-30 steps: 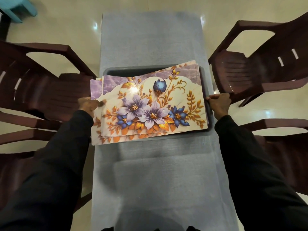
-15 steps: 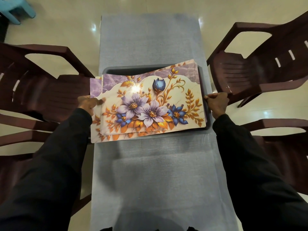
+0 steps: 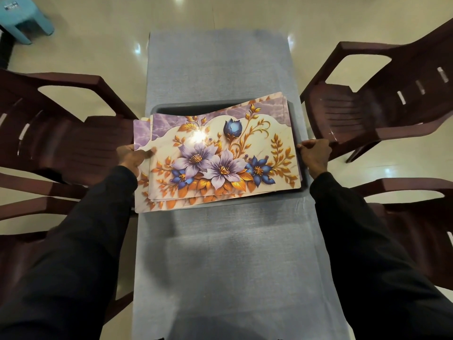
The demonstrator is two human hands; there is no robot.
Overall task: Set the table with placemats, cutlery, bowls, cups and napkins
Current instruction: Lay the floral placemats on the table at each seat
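Two dark sleeves reach forward over the near end of the counter, which is long, narrow and covered with a blue-grey cloth. Dark brown plastic chairs stand at both long edges. A near left chair and a near right chair sit close by the forearms.

About midway along the counter, the left hand pinches the left short edge of the placemats. Its thumb lies flat on top and its fingers are hidden below. The right hand grips the opposite short edge with its fingers curled and knuckles up, and the fingertips are out of sight.

The placemats are a loosely fanned stack of glossy rectangles, reaching from one long edge of the counter to the other and jutting a little past the left edge. The top one shows purple and blue flowers with golden leaves on a cream ground, a purple marbled band along its far side and a bright glare spot. They are tilted over a dark grey tray that rests on the cloth and cover most of it, so nothing inside can be made out.

Beyond, a far left chair and a far right chair face the counter. A pale blue stool stands on the shiny cream floor beyond the far left corner.
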